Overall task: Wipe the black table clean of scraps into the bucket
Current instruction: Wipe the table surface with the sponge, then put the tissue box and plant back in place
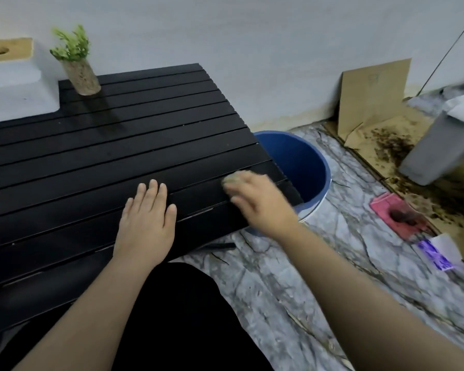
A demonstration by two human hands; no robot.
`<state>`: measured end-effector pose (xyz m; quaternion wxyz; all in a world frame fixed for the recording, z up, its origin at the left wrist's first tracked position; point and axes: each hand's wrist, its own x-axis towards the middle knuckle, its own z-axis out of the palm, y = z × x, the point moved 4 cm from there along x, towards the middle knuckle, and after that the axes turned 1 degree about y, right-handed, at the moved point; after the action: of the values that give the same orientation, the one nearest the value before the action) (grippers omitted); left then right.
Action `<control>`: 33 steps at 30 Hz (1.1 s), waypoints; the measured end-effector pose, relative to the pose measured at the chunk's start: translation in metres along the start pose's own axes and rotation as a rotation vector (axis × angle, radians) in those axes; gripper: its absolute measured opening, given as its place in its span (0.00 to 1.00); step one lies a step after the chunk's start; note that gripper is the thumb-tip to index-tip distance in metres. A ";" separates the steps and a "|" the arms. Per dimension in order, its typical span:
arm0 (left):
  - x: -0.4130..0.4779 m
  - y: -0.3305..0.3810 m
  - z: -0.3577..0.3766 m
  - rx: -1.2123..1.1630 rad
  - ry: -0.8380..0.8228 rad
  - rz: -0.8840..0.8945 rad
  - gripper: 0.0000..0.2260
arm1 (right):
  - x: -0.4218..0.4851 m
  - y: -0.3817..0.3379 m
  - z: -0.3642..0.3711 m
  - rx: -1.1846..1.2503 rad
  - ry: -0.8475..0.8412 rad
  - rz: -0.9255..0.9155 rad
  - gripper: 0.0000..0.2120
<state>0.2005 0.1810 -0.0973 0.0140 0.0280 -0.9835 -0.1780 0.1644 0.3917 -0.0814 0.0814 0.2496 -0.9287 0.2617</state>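
Both hands were on the black table (91, 162): the left hand (146, 223) lay flat, fingers released; the blurred right hand (255, 202) grasped a greenish wad (232, 180) near the right edge. Slats ran left-right toward the blue bucket (303, 167) just beyond that edge.

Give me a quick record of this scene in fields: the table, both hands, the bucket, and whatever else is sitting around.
table: black slatted table, no scraps clearly visible on it
left hand: left hand flat, palm down on the table near its front edge
right hand: right hand blurred, near the table's right corner, over a small greenish pad or scrap; grip unclear
bucket: blue bucket on the floor, beside and partly under the table's right corner
on table: small potted plant at the far side
floor: cardboard against the wall, dark debris nearby
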 end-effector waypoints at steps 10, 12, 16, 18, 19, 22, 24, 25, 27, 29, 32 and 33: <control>-0.001 0.050 0.010 0.018 0.033 0.091 0.24 | -0.007 0.036 -0.017 -0.058 0.020 0.183 0.22; 0.000 0.052 0.013 -0.013 0.007 0.076 0.24 | -0.007 0.036 -0.021 -0.068 -0.031 0.223 0.22; 0.017 0.020 -0.011 -0.080 0.092 0.004 0.23 | 0.010 0.024 -0.033 0.013 0.054 0.268 0.22; 0.036 -0.010 -0.037 -0.087 0.159 -0.044 0.23 | 0.032 0.008 -0.031 0.034 0.101 0.237 0.18; 0.046 -0.027 -0.051 -0.107 0.193 -0.069 0.22 | 0.047 -0.003 -0.025 -0.003 0.094 0.221 0.15; 0.081 -0.072 -0.091 -0.239 0.247 -0.123 0.22 | 0.098 -0.033 0.003 -0.062 -0.010 0.201 0.11; 0.108 -0.097 -0.115 -0.232 0.289 -0.117 0.22 | 0.139 -0.048 0.026 0.041 -0.070 0.163 0.12; 0.124 -0.110 -0.127 -0.202 0.320 -0.115 0.23 | 0.164 -0.055 0.035 0.128 -0.082 0.153 0.13; 0.156 -0.133 -0.147 -0.128 0.374 -0.122 0.22 | 0.214 -0.068 0.054 0.317 -0.113 0.167 0.16; 0.190 -0.154 -0.165 -0.057 0.407 -0.124 0.22 | 0.260 -0.078 0.074 0.459 -0.154 0.205 0.19; 0.240 -0.185 -0.190 0.020 0.433 -0.117 0.21 | 0.321 -0.084 0.106 0.623 -0.173 0.308 0.24; 0.255 -0.195 -0.194 0.038 0.423 -0.122 0.21 | 0.338 -0.084 0.117 0.676 -0.162 0.337 0.26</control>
<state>-0.0368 -0.0850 0.0205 0.2087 0.1246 -0.9583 -0.1501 -0.0865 0.1260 -0.0479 -0.1234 0.1264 -0.8214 0.5424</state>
